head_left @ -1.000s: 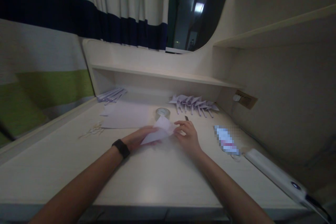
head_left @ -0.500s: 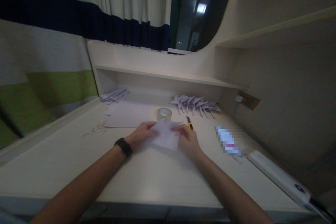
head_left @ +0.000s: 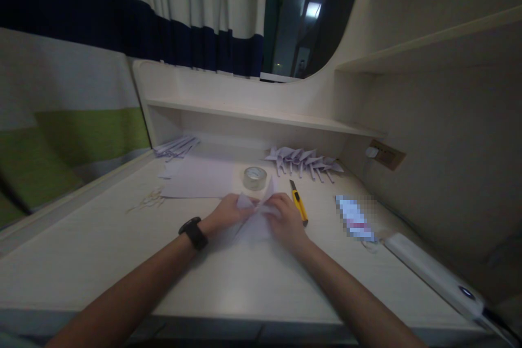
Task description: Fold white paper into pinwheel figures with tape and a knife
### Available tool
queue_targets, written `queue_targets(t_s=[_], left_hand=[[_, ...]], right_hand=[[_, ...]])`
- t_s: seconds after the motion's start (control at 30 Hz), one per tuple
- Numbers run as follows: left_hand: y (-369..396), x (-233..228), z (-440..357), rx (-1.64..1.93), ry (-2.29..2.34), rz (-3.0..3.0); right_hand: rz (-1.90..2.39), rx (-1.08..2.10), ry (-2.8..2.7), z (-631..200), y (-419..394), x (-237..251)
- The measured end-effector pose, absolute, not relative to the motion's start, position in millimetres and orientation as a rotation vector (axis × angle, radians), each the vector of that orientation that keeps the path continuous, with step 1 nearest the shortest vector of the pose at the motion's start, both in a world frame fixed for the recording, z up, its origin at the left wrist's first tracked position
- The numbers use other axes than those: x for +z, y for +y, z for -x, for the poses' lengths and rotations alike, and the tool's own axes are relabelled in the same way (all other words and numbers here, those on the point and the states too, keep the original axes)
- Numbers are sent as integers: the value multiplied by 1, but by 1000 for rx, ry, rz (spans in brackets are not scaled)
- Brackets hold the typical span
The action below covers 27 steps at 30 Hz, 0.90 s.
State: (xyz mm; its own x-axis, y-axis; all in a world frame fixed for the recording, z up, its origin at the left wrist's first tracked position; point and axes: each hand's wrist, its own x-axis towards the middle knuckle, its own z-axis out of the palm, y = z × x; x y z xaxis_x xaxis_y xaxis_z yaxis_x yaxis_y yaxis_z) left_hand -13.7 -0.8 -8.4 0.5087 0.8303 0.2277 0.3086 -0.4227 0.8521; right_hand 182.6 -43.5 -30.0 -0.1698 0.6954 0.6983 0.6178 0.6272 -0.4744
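Between my two hands is a white piece of paper (head_left: 253, 227), its corners bent up and inward toward the middle. My left hand (head_left: 227, 214) is closed on its left side. On the right side, the fingers of my right hand (head_left: 286, 219) are closed on a folded flap, and my fingers hide part of the paper. A roll of clear tape (head_left: 255, 178) lies just beyond the paper. To the right of my right hand is a yellow utility knife (head_left: 299, 204).
Several paper pinwheels (head_left: 304, 161) on sticks lie at the back right. White sheets (head_left: 199, 176), rolled paper sticks (head_left: 177, 147) and thin pale strips (head_left: 149, 199) lie on the left. A blurred phone-like object (head_left: 354, 218) and a white power strip (head_left: 432, 272) lie on the right.
The paper was flatter; its corners are now drawn up toward the centre. My right hand has shifted slightly left and down, uncovering more of the knife.
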Motion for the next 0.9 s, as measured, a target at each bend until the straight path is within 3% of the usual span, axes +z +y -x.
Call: queue_targets(t_s=[0.2,0.33,0.47,0.9], left_hand=[[-1,-17,12,1061,862,-1501],[-4,-16,10,1107,741,-1360],[-7,-14,9,1097,720,-1330],[-6,-12,10,1061,559,-1116]], right_hand=[[1160,101,-1618,-183,-43,-27],[1245,474,-1302,-184,-34,-32],[1172,811,-1321,-186,-26,-42],[1136,786,-1402,-187,-33,-42]])
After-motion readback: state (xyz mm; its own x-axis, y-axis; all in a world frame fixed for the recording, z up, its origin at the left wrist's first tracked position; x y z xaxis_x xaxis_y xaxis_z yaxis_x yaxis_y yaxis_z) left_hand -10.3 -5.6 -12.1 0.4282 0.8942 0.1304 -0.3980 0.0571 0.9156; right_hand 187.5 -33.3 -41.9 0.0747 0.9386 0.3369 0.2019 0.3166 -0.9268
